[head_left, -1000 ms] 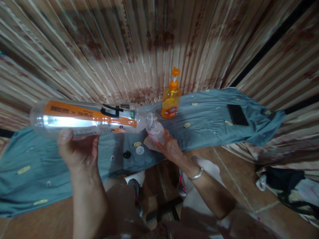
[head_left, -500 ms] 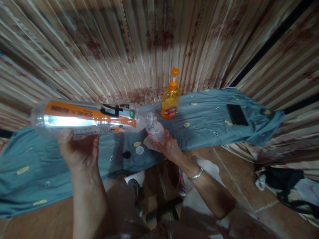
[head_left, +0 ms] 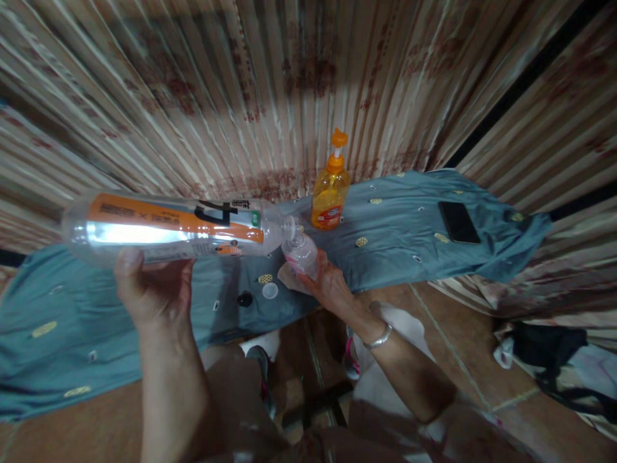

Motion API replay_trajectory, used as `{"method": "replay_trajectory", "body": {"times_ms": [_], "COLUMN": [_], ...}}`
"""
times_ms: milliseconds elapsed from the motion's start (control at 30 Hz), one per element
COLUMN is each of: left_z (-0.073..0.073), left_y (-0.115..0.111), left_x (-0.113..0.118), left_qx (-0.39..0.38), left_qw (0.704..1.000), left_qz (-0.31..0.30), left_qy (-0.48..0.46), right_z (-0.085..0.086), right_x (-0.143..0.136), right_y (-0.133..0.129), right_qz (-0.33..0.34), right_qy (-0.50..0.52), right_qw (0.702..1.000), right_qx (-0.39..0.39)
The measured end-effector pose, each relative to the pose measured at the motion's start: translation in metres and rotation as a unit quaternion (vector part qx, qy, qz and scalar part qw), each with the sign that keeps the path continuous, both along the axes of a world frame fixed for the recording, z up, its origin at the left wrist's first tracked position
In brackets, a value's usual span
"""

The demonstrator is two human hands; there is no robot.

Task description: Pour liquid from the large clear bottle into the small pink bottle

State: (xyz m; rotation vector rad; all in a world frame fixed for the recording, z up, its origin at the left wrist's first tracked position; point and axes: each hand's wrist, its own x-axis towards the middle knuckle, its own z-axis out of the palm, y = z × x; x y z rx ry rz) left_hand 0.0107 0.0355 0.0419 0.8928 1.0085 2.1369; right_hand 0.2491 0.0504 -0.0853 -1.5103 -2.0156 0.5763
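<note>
A large clear plastic bottle (head_left: 173, 225) with an orange and silver label lies nearly level in the air, its mouth toward the right. My left hand (head_left: 157, 283) is closed around its underside. The mouth meets the neck of a small clear bottle (head_left: 301, 252) with pink marks, which stands tilted. Wrapped round that small bottle is my right hand (head_left: 325, 276). Whether liquid passes between the two I cannot tell. On the cloth below lie a black cap (head_left: 245, 299) and a whitish translucent cap (head_left: 270, 290).
An orange pump bottle (head_left: 330, 199) stands behind my right hand. A black phone (head_left: 459, 222) lies on the right of the teal cloth (head_left: 395, 238). Pleated curtains (head_left: 299, 83) hang close behind. Dark fabric (head_left: 549, 350) is at the lower right.
The large bottle has shifted very slightly to the right and rolled a little. Otherwise both hands and bottles keep their places.
</note>
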Motion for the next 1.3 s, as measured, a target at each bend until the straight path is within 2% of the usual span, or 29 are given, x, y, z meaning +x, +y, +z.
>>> {"method": "replay_trajectory", "body": {"times_ms": [400, 833, 1300], "left_z": [-0.0021, 0.0045, 0.0003], "left_y": [-0.0009, -0.0012, -0.0016], "left_x": [-0.0014, 0.0048, 0.0028], "left_qx": [0.016, -0.001, 0.011], "left_qw": [1.0, 1.0, 1.0], "left_qz": [-0.01, -0.006, -0.009], "left_qy": [-0.003, 0.018, 0.001], "right_z": [0.0, -0.0027, -0.0044], "right_x": [0.0005, -0.0001, 0.0005], "right_y": [0.0, 0.0002, 0.0003], "right_qz": [0.005, 0.003, 0.004], "right_qy": [0.012, 0.0, 0.016], "right_qw": [1.0, 1.0, 1.0], "right_qx": [0.0, 0.01, 0.001]}}
